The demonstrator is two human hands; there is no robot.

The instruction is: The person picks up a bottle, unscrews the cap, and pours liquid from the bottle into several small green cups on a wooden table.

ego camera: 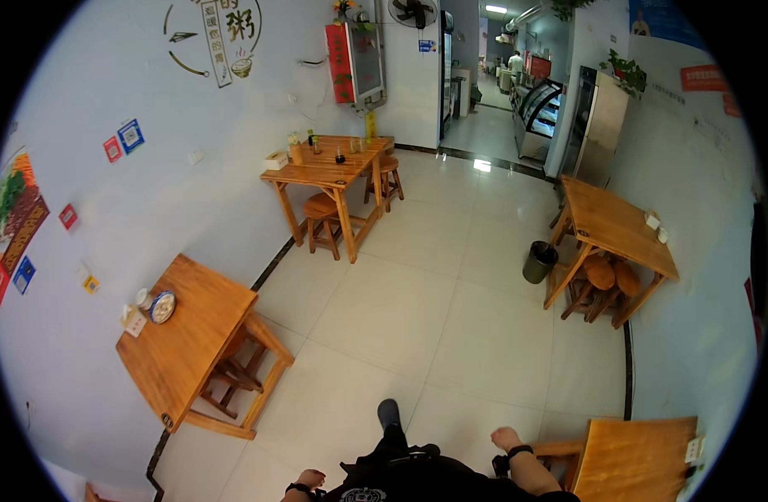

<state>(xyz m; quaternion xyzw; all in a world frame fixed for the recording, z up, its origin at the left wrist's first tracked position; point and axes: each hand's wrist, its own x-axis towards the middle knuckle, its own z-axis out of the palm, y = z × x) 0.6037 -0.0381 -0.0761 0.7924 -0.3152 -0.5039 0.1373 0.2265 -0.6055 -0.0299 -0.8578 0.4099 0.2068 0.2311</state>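
My left hand [311, 479] hangs low beside my body at the bottom edge, a dark band around its wrist. My right hand [505, 438] is held out over the tiled floor, fingers loosely curled, also with a dark wristband. I see nothing held in either hand, though both are small and their fingers hard to make out. Closest to my right hand is a wooden table [638, 461] at the lower right, not touched by the hand. One dark shoe [389, 414] of mine is forward on the floor [371, 351].
At left, a wooden table [202, 314] bears a patterned bowl [162, 307], a white cup [143, 299] and a tissue box [134, 321]. Further off stand a table with condiments [321, 172], another table [616, 219], a bin [540, 262], stools [600, 273] and a display case [537, 119]. A person [515, 63] is far back.
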